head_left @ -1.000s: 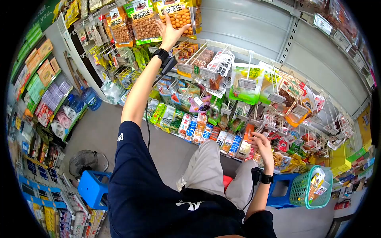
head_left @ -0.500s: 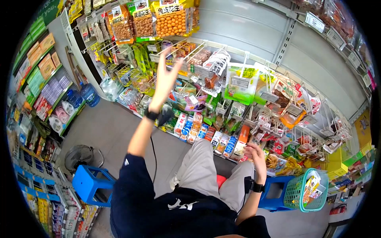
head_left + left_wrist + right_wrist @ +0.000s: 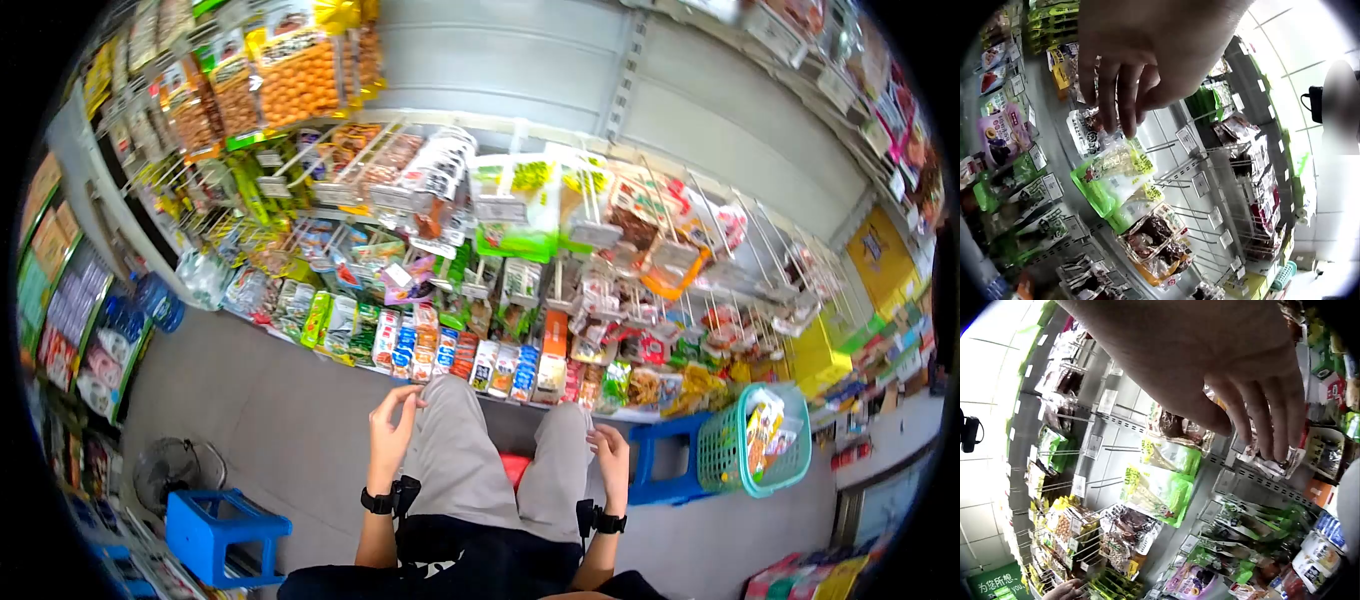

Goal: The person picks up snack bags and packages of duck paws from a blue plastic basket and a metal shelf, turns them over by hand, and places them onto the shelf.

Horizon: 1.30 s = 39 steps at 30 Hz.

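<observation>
My left hand (image 3: 393, 435) hangs over my left thigh, its fingers loosely bent and holding nothing. Over the right thigh is my right hand (image 3: 610, 460), also relaxed and bare of anything. In front of both, packaged snacks hang on hooks: a green and white bag (image 3: 515, 205) near the middle, and yellow bags of round orange-brown nuts (image 3: 300, 80) at the upper left. In the left wrist view, fingers (image 3: 1127, 94) dangle in front of the racks; the right wrist view likewise shows drooping fingers (image 3: 1266, 419) with nothing in them.
A teal basket (image 3: 725, 455) with packets in it sits on a blue stool (image 3: 655, 475) at the right. Another blue stool (image 3: 225, 530) and a floor fan (image 3: 165, 475) stand at the left. Small packs (image 3: 465, 355) line the lowest shelf.
My left hand has let go of the hanging nut bags at the upper left and come down to my thigh. The right hand has drawn back from the lower shelf. The head view has shifted rightward.
</observation>
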Each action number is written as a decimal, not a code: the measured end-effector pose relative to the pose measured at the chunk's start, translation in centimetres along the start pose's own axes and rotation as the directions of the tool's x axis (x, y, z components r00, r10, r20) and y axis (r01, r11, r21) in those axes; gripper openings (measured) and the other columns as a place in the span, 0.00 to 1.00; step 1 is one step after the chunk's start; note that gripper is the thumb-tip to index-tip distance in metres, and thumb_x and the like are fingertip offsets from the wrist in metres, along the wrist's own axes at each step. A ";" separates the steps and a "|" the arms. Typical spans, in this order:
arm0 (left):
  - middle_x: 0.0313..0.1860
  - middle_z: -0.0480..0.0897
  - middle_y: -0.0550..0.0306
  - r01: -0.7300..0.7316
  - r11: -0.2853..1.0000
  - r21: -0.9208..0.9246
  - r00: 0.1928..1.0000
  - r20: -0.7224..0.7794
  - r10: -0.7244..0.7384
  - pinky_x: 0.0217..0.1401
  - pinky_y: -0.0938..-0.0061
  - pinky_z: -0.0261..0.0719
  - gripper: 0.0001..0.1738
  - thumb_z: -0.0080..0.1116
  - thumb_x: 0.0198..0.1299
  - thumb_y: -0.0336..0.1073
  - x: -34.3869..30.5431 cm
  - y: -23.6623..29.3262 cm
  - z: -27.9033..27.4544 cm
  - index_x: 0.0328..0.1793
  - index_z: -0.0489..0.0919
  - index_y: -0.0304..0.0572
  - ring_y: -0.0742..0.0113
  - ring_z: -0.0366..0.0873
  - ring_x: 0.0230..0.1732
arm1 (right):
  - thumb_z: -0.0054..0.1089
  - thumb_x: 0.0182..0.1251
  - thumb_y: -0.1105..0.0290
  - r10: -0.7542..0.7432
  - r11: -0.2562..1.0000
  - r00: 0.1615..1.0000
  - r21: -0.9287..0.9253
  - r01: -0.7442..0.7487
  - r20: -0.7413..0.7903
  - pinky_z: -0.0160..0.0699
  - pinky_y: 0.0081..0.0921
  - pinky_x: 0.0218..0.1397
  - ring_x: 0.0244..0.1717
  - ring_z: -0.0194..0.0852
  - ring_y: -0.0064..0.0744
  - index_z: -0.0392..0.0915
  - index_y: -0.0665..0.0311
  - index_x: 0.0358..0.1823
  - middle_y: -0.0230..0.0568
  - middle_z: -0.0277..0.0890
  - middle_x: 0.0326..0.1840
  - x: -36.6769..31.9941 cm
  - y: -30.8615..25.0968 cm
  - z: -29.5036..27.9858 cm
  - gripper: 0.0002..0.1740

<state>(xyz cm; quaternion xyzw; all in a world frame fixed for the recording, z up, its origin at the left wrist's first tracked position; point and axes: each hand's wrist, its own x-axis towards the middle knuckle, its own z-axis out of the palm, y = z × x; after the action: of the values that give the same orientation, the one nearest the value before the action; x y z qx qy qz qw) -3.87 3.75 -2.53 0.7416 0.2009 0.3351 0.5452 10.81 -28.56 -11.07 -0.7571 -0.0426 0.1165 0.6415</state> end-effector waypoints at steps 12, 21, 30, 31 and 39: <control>0.27 0.78 0.58 0.033 0.997 0.076 0.956 0.288 -0.053 0.44 0.78 0.70 0.09 0.47 0.63 0.29 -1.7 -1.5 5.8 0.43 0.76 0.32 0.74 0.74 0.34 | 0.48 0.64 0.73 -0.050 0.998 0.985 -0.049 0.042 -0.165 0.75 0.22 0.43 0.39 0.78 0.29 0.73 0.73 0.46 0.44 0.78 0.38 -1.5 2.7 -1.2 0.13; 0.27 0.80 0.55 -0.039 0.998 0.054 0.902 0.431 0.012 0.45 0.75 0.71 0.09 0.47 0.62 0.28 -2.7 -1.5 9.7 0.43 0.76 0.33 0.72 0.75 0.33 | 0.48 0.62 0.73 -0.064 0.995 0.971 -0.093 0.044 -0.229 0.75 0.26 0.44 0.39 0.79 0.31 0.73 0.70 0.46 0.45 0.79 0.36 -2.6 2.3 -3.0 0.13; 0.34 0.78 0.56 -0.110 0.993 0.034 0.837 0.541 0.074 0.45 0.76 0.70 0.10 0.46 0.64 0.29 -2.3 -0.9 12.8 0.46 0.76 0.34 0.72 0.74 0.35 | 0.47 0.65 0.71 -0.113 0.993 0.846 -0.028 0.115 -0.521 0.73 0.21 0.43 0.39 0.75 0.26 0.72 0.70 0.47 0.42 0.78 0.38 -3.9 0.4 -16.6 0.13; 0.34 0.78 0.56 -0.107 0.994 0.032 0.837 0.542 0.073 0.45 0.76 0.70 0.10 0.46 0.64 0.29 -2.3 -0.9 13.0 0.46 0.76 0.34 0.72 0.74 0.35 | 0.47 0.65 0.71 -0.120 0.990 0.811 -0.012 0.138 -0.572 0.73 0.20 0.43 0.39 0.75 0.26 0.72 0.70 0.47 0.42 0.78 0.39 -3.8 0.2 -18.4 0.13; 0.28 0.79 0.53 -0.073 0.990 0.125 0.819 0.573 -0.012 0.43 0.74 0.72 0.10 0.47 0.61 0.27 -3.0 -1.5 12.7 0.46 0.76 0.34 0.68 0.77 0.33 | 0.51 0.62 0.67 -0.346 0.886 0.456 -0.445 -0.128 -0.820 0.73 0.28 0.48 0.45 0.77 0.40 0.71 0.71 0.50 0.52 0.77 0.43 2.4 5.6 -35.1 0.18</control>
<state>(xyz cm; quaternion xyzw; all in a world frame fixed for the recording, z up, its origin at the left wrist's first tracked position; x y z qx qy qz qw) 3.22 -6.27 -7.08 0.8477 0.0391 0.0906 0.5212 20.80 -62.71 -11.60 -0.8265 0.2198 -0.3481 0.3839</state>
